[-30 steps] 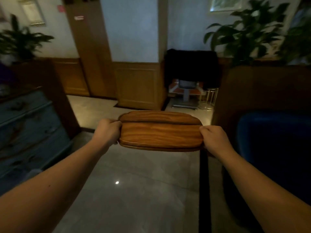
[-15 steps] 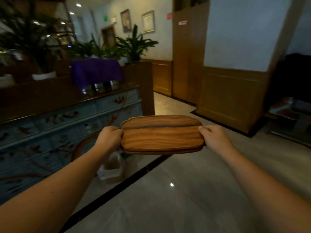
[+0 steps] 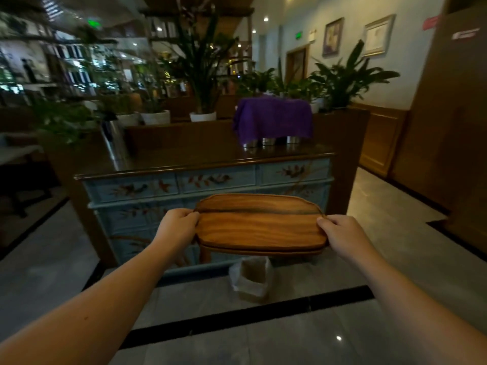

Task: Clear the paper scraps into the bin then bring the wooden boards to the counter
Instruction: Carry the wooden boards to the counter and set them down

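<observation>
Both hands are out front, well apart, each clamped on one short end of the wooden boards [image 3: 259, 225]. Left hand [image 3: 179, 227] has its thumb on top and fingers curled under the left end; right hand [image 3: 340, 234] does the same on the right end. It's a stack, you can see a second edge peeking out under the top board along the near side, but how many there are I can't tell. The stack is held flat in the air between the hands, not touching anything.

Straight past the hands is the counter [image 3: 210, 156], dark glossy top on a pale blue cabinet with painted birds on the drawers. Beyond the right hand, on the counter, a purple cloth [image 3: 272, 118] hangs over some metal cups. Below the boards, on the floor against the cabinet, sits a small bin [image 3: 251, 279] with a whitish bag liner. Potted plants [image 3: 203, 75] line the ledge behind the counter.
</observation>
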`<state>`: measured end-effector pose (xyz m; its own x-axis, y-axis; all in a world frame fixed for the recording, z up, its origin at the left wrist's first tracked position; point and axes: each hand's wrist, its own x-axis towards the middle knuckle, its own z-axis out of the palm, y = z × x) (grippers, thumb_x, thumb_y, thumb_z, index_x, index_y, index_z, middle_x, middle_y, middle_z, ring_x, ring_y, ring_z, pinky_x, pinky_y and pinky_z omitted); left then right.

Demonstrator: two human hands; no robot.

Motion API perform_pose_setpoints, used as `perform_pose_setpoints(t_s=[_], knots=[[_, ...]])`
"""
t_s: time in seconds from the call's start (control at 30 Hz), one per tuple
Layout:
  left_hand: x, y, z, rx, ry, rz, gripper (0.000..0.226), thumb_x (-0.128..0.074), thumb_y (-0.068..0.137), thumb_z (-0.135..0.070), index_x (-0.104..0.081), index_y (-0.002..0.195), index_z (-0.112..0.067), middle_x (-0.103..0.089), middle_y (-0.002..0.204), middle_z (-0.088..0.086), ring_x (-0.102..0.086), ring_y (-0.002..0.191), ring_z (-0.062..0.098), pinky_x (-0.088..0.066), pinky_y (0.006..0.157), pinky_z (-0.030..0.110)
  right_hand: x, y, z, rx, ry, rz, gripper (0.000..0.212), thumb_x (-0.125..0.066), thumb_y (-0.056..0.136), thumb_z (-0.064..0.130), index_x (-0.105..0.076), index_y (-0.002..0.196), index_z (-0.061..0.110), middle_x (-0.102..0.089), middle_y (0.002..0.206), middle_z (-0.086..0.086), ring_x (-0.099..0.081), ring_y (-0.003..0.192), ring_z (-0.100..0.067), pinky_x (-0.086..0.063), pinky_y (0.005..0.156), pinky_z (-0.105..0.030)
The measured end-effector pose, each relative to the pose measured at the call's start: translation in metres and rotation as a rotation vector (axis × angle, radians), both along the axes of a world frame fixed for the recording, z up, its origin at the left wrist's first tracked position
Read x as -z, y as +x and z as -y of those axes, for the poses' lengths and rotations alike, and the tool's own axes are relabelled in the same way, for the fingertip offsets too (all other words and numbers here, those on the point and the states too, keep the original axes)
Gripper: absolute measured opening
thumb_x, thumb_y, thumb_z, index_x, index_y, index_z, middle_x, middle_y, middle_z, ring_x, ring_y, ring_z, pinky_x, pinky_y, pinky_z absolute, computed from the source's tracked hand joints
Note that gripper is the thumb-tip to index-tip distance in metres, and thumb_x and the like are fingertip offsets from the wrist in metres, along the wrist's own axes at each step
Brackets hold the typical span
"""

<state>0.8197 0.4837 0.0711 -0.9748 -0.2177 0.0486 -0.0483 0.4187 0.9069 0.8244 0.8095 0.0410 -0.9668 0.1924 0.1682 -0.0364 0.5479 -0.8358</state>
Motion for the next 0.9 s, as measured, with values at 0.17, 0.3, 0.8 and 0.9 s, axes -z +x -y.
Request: perform_pose_setpoints(t_s=[0.17,0.3,0.8,0.9], knots=[[-0.006,-0.079,0.073,-0.090,-0.011,-0.024,0.034,-0.052,0.090,-0.026,-0.067,0.084,0.005,-0.060,0.066,0.016,-0.059,0.063,0.030,-0.053,0.069,0.048,-0.008,-0.104,0.076,-0.117,-0.027,-0.031,0.046,-0.052,0.091,0.036,-0.062,0.064,0.000,-0.053,0.056,-0.010,-0.053,0.054,-0.023,-0.036,0.053,-0.034],[-0.009,-0.141,0.119,-0.122,-0.053,-0.014,0.030,-0.054,0.090,-0.028,-0.071,0.083,-0.004,-0.068,0.072,0.018,-0.065,0.068,0.031,-0.054,0.071,0.044,-0.015,-0.175,0.124,-0.156,-0.048,-0.024,0.040,-0.053,0.091,0.036,-0.055,0.057,0.013,-0.047,0.055,-0.006,-0.048,0.051,-0.020,-0.034,0.054,-0.034],[-0.012,-0.350,0.254,-0.141,-0.128,0.035,0.026,-0.051,0.092,-0.030,-0.070,0.078,-0.018,-0.070,0.069,0.007,-0.065,0.060,0.021,-0.050,0.055,0.032,-0.017,-0.413,0.259,-0.258,-0.022,0.044,0.043,-0.052,0.090,0.043,-0.049,0.056,0.018,-0.044,0.054,-0.002,-0.048,0.048,-0.016,-0.033,0.053,-0.034],[-0.005,-0.401,0.269,-0.154,-0.145,0.035,0.025,-0.052,0.091,-0.029,-0.070,0.080,-0.017,-0.072,0.071,0.011,-0.068,0.062,0.025,-0.055,0.063,0.038,-0.011,-0.471,0.274,-0.271,-0.025,0.050,0.043,-0.052,0.090,0.040,-0.047,0.053,0.020,-0.042,0.053,0.000,-0.045,0.044,-0.012,-0.031,0.052,-0.033]])
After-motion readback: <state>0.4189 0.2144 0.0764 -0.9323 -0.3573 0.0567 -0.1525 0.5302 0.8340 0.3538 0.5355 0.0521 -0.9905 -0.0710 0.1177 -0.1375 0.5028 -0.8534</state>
